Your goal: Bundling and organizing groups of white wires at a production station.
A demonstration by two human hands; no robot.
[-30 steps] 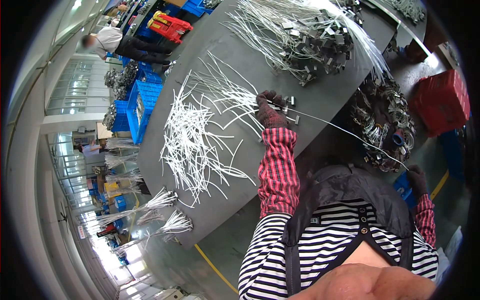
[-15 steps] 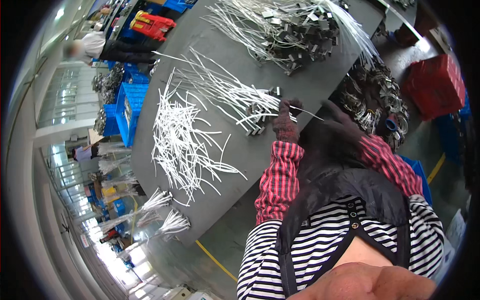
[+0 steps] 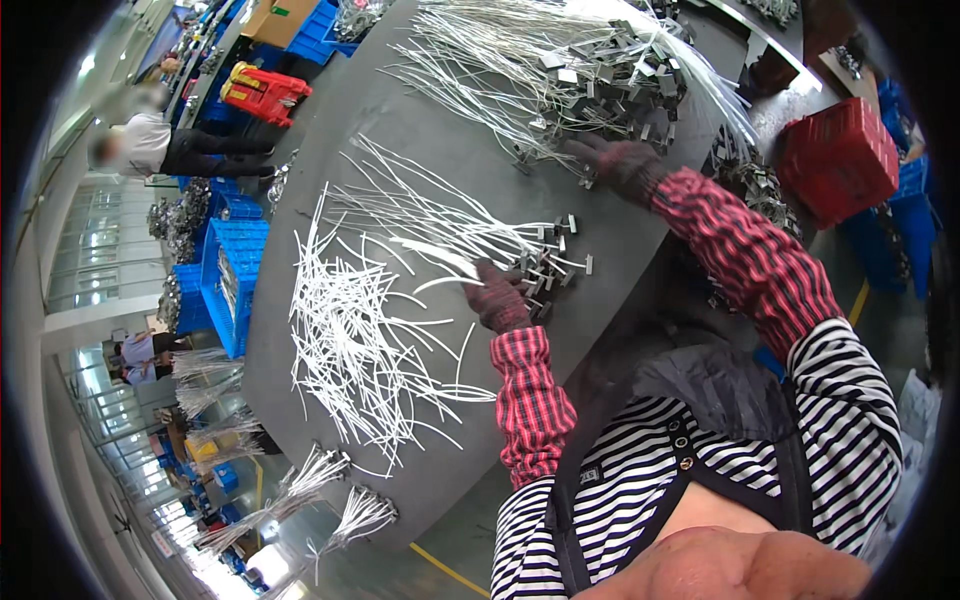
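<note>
My left hand (image 3: 497, 298), in a dark glove, is closed on a few white tubes (image 3: 440, 255) over the grey table (image 3: 400, 500). Beside it lies a bunch of wires in white sleeves (image 3: 430, 205), with small dark metal pieces (image 3: 548, 262) at the ends close to my fingers. My right hand (image 3: 628, 168), also gloved, reaches to the near edge of the large heap of thin wires (image 3: 480, 60) with metal blocks (image 3: 610, 85). Its fingers are stretched out, and I see nothing held in them. A loose pile of short white tubes (image 3: 350, 335) lies to the left.
Tied wire bundles (image 3: 365, 515) hang over the table's near left edge. A red crate (image 3: 838, 160) stands at the right, with more metal-ended wires (image 3: 755, 180) beside the table. Blue crates (image 3: 225, 275) and a person (image 3: 150, 145) are off to the left.
My right hand has swung away from my body, up to the large heap. My left hand has moved left and nearer; the wire that stuck out past it has left its grasp.
</note>
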